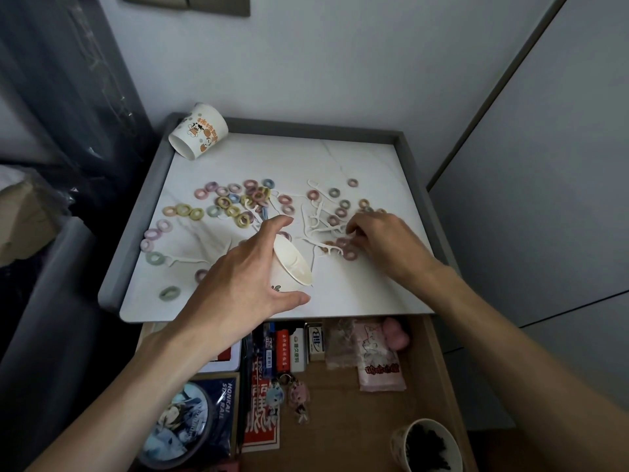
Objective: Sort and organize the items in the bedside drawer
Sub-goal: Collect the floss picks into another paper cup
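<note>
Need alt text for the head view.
The left hand grips a tilted paper cup on the tabletop while the right hand reaches into scattered hair ties and floss picks; the drawer below is open.

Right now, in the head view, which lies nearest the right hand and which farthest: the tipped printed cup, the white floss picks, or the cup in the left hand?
1. White floss picks, beside the right hand, at its fingertips.
2. Plain cup, gripped by the left hand, centre front.
3. Printed cup, tipped in the back left corner.
</note>
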`<state>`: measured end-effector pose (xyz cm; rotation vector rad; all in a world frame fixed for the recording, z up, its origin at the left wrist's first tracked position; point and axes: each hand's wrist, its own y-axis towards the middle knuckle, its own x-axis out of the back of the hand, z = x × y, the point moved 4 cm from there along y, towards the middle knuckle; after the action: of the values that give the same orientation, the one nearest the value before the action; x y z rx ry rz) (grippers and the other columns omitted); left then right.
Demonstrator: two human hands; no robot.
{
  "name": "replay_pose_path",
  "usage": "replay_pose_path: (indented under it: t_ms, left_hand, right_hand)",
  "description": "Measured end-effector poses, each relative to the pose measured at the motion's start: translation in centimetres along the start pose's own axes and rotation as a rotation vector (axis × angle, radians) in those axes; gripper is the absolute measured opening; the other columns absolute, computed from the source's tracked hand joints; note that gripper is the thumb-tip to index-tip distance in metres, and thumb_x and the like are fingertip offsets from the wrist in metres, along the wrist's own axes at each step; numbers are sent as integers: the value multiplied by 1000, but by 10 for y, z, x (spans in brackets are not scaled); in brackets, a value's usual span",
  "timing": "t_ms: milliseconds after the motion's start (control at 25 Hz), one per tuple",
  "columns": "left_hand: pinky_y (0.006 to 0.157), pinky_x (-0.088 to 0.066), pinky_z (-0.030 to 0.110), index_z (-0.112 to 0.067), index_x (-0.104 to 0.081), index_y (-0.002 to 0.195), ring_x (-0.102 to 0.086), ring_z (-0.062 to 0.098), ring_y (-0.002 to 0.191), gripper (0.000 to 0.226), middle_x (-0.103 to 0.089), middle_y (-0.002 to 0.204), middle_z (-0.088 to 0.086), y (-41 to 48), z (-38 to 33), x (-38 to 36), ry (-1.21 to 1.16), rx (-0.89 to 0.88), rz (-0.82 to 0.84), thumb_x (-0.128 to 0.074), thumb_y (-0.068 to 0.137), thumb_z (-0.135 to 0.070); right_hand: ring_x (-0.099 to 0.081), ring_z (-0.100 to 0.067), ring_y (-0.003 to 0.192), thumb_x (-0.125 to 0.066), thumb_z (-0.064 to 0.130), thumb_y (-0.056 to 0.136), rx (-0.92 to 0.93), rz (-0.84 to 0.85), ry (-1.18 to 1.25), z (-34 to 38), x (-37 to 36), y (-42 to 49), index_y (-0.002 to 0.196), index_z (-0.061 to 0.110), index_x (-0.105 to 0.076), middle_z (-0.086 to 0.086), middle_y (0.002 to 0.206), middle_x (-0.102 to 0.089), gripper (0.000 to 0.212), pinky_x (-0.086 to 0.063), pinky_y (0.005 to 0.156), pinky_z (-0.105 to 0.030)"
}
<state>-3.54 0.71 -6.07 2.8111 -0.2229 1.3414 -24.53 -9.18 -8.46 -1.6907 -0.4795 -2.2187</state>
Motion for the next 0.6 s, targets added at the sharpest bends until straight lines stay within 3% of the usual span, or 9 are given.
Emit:
replay_pose_path:
  t_ms: [160,320,440,600]
  left_hand:
    - [96,-48,34,-43,-14,142,-52,12,103,100,-56,123,-5,0,0,2,-11,3,-7,-82,69,-48]
    - [95,-49,35,-42,-15,142,-54,13,101,100,-54,114,-9,-1,-1,2,-10,1,-1,-83,69,-48]
    - [95,-49,36,-41,-15,142,-54,13,100,99,-53,113,-12,-2,-2,2,-1,1,1,-83,69,-49]
    - [95,-48,34,-40,-17,142,-54,12,98,99,-51,114,-12,-2,-3,2,-4,-1,6,-83,69,-48]
  right_hand:
    - [-59,-27,94,-64,24,93,-17,12,14,-3,-6,0,105,11,-65,-7,108,-62,18,-49,76,-39]
    - [-53,-30,103,-66,22,92,-36,38,-149,-7,-11,-1,100,8,-63,-12,111,-56,16,-48,78,-41]
    - [-54,-35,107,-57,11,96,-55,67,-255,-5,-16,-5,106,4,-58,-18,115,-56,12,-48,82,-42]
    - [-54,-32,107,-45,2,97,-51,69,-352,5,-15,-10,119,2,-51,-18,119,-55,23,-45,82,-38]
